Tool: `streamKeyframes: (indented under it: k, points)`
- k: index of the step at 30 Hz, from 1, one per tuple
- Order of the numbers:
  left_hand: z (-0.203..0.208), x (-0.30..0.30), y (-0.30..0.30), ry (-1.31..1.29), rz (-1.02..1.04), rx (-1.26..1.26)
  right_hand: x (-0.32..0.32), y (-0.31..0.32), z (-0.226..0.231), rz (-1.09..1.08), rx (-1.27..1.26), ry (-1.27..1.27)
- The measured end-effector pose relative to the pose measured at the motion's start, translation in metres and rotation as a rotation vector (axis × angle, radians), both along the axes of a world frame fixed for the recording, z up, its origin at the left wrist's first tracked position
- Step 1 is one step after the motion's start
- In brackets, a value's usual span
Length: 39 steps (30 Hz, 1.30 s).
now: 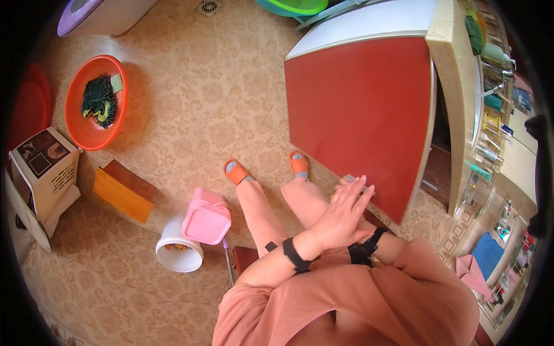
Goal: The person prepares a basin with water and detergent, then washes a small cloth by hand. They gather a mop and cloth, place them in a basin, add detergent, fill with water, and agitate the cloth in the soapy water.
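My left hand (341, 214) lies across my right hand in front of my lap, its fingers stretched out and pointing away from me. Most of my right hand (367, 226) is hidden beneath it, and its fingers are blurred. Something small and greyish shows at the far fingertips, too smeared to name. Black straps (296, 257) go round both wrists. Just beyond my hands stands a red cabinet door (358, 115), swung open under the counter, close to my fingertips but with no contact I can make out.
To my left are a pink lidded bin (208, 222), a white bucket (180, 256), a wooden box (124, 193) and a white plastic crate (49, 158). Farther off, an orange basin (92, 135) holds dark shaggy cloth (99, 99). Bottles and cups crowd the counter (450, 43) at right.
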<state>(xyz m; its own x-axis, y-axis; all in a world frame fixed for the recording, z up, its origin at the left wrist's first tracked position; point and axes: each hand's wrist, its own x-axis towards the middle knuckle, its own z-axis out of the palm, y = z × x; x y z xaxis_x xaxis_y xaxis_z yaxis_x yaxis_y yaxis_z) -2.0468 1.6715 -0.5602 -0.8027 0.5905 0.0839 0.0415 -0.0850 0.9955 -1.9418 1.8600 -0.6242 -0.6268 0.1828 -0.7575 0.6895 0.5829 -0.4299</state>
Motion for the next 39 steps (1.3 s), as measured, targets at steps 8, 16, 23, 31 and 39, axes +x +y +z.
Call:
streamKeyframes:
  k: [8,16,23,31,39]
  points:
    - [-0.009,0.032,-0.008,0.228,0.428,-0.256,-0.009,0.108,-0.075,0.384,-0.012,-0.013]
    - [-0.027,0.005,-0.036,0.184,0.863,-0.084,-0.146,0.246,-0.123,-0.365,0.009,0.257]
    - [-0.039,0.006,-0.041,0.147,0.947,-0.083,-0.205,0.323,-0.196,0.661,0.77,0.359]
    - [-0.066,-0.004,-0.044,0.496,0.96,-0.047,-0.217,0.36,-0.283,0.514,0.824,0.198]
    - [-0.074,-0.009,-0.05,0.643,0.851,-0.061,-0.225,0.302,-0.243,0.462,0.53,0.129]
